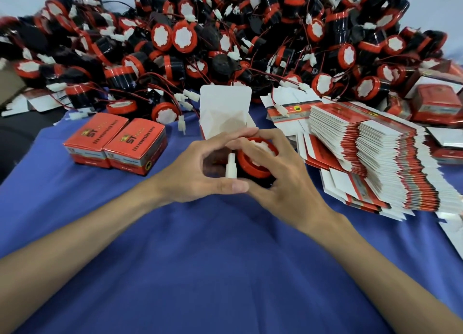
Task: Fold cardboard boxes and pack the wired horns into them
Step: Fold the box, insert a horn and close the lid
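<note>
Centre of the blue-covered table: left hand and right hand meet, both curled round one wired horn, its white connector standing between them. Just behind, an open box, lid flap raised. Toward the left edge, two closed boxes; toward the right edge, stacked flat cartons; along the far edge, the horn pile. Risk: an untucked connector may catch the box rim and jam the flap

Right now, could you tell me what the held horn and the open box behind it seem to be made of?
The horn: apparently glossy moulded plastic, red rim, black body, reflecting light. The open box: likely thin card, matt white inside, creased flaps.
</note>
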The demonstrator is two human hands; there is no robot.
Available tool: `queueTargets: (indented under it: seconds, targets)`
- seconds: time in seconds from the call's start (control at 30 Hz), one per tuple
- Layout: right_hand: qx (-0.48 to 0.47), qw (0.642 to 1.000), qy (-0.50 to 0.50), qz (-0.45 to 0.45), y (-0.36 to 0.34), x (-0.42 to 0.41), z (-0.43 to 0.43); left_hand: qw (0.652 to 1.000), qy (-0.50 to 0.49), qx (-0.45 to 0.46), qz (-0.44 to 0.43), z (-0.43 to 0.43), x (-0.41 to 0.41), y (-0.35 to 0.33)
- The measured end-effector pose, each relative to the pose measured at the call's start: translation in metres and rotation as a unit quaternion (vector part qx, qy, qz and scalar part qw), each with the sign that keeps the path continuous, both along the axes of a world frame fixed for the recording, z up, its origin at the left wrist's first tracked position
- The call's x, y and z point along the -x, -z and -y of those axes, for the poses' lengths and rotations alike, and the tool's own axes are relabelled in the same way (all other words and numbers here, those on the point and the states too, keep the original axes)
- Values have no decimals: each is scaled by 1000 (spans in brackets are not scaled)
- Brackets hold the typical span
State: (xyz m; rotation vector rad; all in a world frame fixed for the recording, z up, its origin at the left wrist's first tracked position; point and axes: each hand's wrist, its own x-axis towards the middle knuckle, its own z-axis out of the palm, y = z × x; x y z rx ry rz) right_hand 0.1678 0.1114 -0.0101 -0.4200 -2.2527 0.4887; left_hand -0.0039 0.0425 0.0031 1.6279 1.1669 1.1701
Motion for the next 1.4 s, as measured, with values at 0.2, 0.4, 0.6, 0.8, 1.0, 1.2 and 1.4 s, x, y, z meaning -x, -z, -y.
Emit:
queueTargets:
  seconds: [0.2,0.4,0.6,0.8,1.0,1.2,1.4]
  targets:
    - [-34,999,1,4,0,-2,-7,999,31,0,-43,1,-3,-7]
    - [-46,998,2,-51,-31,11,-10,926,-164,-271,-205,-9,24,-20]
    - [30,999,-42,10,-69,39,-33,965,-212,-111,-103,-26,25,6]
    - [-93,977,-34,190,-52,50,-48,965,-216,-123,-77,-26,26,17]
    - [-134,961,24,241,-33,50,-38,983,-158,-91,-17,-25,30,19]
    - [-190,936,70,287,-29,50,-38,982,-158,-91,50,-27,30,17]
    - [-177,940,55,288,-28,50,-39,963,-239,-112,-47,-32,25,18]
